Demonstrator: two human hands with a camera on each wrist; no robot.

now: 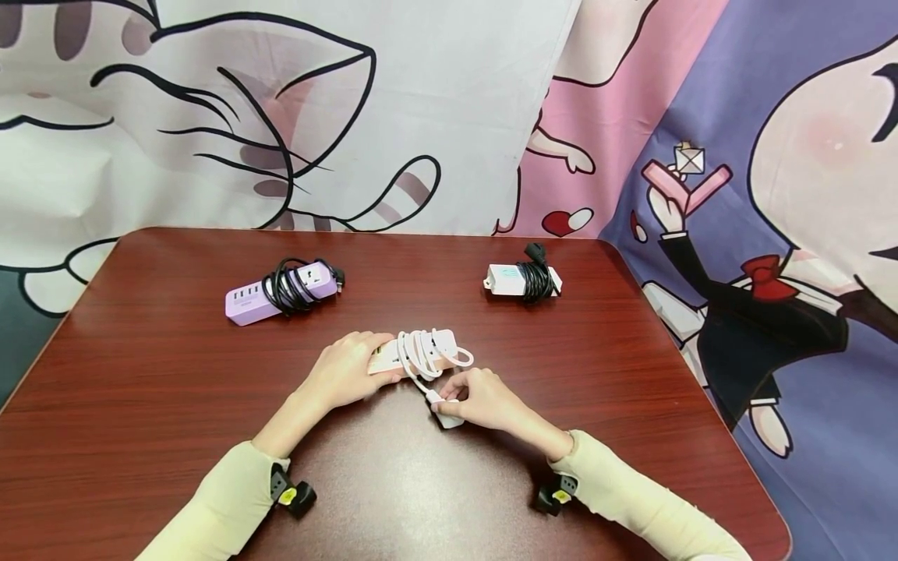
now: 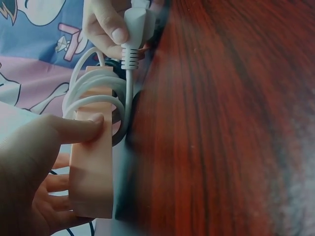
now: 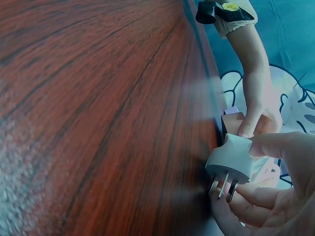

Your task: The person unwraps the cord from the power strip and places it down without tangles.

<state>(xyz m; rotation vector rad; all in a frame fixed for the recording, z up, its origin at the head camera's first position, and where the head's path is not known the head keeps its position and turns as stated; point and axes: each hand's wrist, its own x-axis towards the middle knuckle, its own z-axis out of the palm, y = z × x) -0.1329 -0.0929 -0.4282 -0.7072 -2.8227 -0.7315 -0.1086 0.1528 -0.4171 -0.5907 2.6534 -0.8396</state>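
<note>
We are gripping a peach-tinted power strip point(image 2: 91, 182) with our left hand point(image 2: 29, 152), our thumb pressing on its face just below several loops of white cord point(image 2: 94, 99), our other fingers showing along its left edge. Beyond the loops, near the top, our right hand point(image 2: 101, 24) is pinching a white plug point(image 2: 139, 25), whose ribbed neck is pointing down and whose length of cord is running alongside the strip to the loops. The reddish-brown table point(image 2: 231, 113) is filling the right side, and a printed cartoon cloth point(image 2: 32, 37) is hanging at the upper left.
</note>
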